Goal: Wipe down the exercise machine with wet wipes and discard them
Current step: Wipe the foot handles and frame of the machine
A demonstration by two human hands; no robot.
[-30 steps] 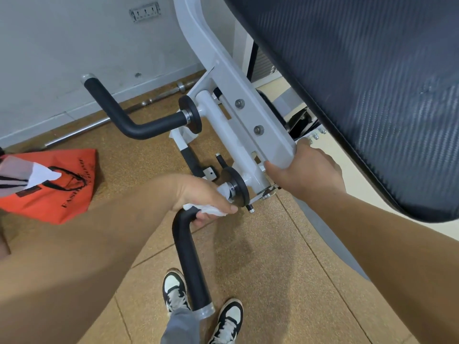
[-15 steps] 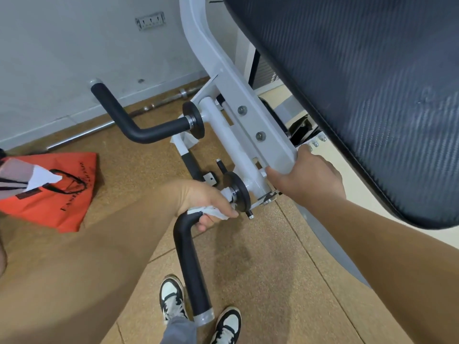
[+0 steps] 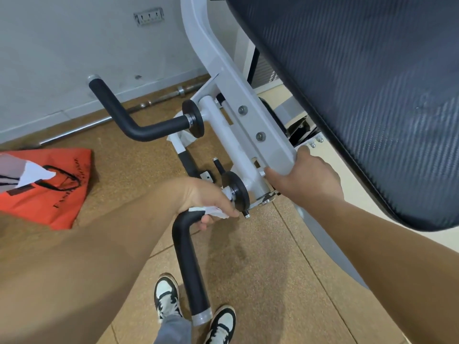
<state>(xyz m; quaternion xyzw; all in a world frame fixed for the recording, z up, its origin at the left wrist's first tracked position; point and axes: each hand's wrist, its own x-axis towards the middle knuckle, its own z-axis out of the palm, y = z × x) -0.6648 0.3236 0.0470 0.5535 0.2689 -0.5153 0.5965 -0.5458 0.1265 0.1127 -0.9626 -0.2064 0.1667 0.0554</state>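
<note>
Left hand [image 3: 206, 202] wraps wipe [image 3: 214, 211] around handle [image 3: 188, 264] beside frame [image 3: 233, 90], which right hand [image 3: 306, 181] grips; wiping underway, discarding remains.

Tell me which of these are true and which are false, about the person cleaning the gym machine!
1. The left hand holds a white wet wipe on the near black handle. True.
2. The right hand is wiping too. False: it grips the end of the grey frame, and no wipe shows in it.
3. An orange bag lies on the cork floor. True.
4. The person is barefoot. False: they wear black and white sneakers.
</note>
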